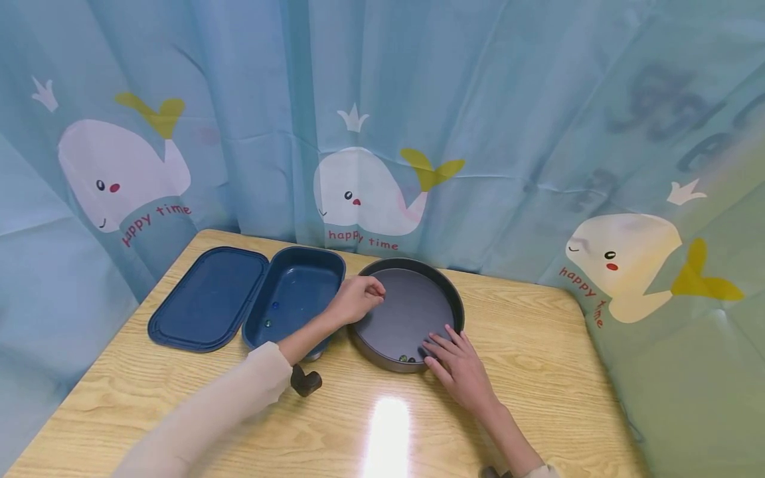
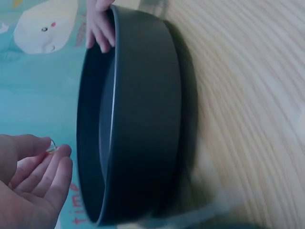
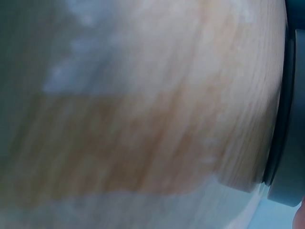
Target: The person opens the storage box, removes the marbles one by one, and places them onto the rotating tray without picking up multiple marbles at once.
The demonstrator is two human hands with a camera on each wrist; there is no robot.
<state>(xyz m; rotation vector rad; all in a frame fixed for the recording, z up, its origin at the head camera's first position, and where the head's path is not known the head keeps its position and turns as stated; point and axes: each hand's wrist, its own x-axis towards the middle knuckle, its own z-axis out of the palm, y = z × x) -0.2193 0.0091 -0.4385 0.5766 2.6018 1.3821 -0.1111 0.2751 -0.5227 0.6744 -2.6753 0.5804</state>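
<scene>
My left hand (image 1: 357,300) is above the left rim of a round dark pan (image 1: 412,305). Its thumb and fingertips pinch a small clear glass marble (image 2: 52,147), which shows in the left wrist view. Over the pan's front right rim lies my right hand (image 1: 460,368), fingers spread and pointing inward, with nothing held. Near those fingers, a green marble (image 1: 403,358) and a dark marble (image 1: 412,360) rest on the pan floor. To the left, a blue rectangular container (image 1: 305,285) holds a blue marble (image 1: 275,305) and a greenish marble (image 1: 268,323).
A flat blue lid (image 1: 209,299) lies left of the container on the wooden table (image 1: 335,431). Under my left forearm a black object (image 1: 306,381) is partly covered. A whale-print curtain (image 1: 382,79) hangs behind the table.
</scene>
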